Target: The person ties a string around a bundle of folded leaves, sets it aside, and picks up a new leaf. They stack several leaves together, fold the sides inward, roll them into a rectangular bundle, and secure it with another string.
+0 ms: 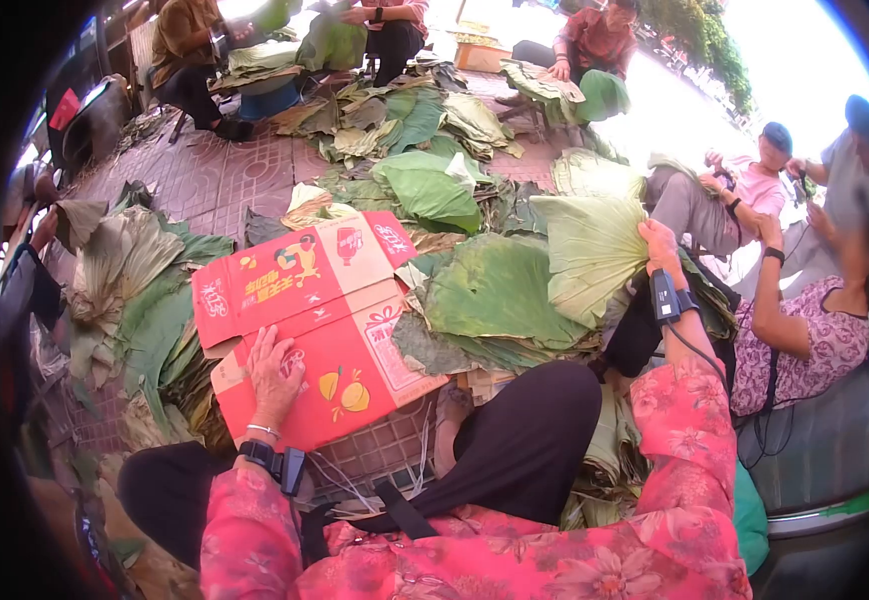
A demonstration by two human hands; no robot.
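My left hand (275,380) lies with its fingers stretched out on a flattened red cardboard box (330,345) printed with yellow fruit. The cardboard rests over a plastic crate (390,440) in front of my knees. To the right, my right hand (661,246) grips the edge of a pale green lotus leaf (593,255), which is spread out like a fan. Below and left of that leaf, a broad green lotus leaf (505,285) tops a pile of leaves. The pile's lower layers are mostly hidden.
More leaf stacks lie at left (125,270) and on the paving ahead (425,120). Several people sit around, some handling leaves; a person in a patterned purple top (805,335) is close on my right. White strings (340,480) lie by the crate.
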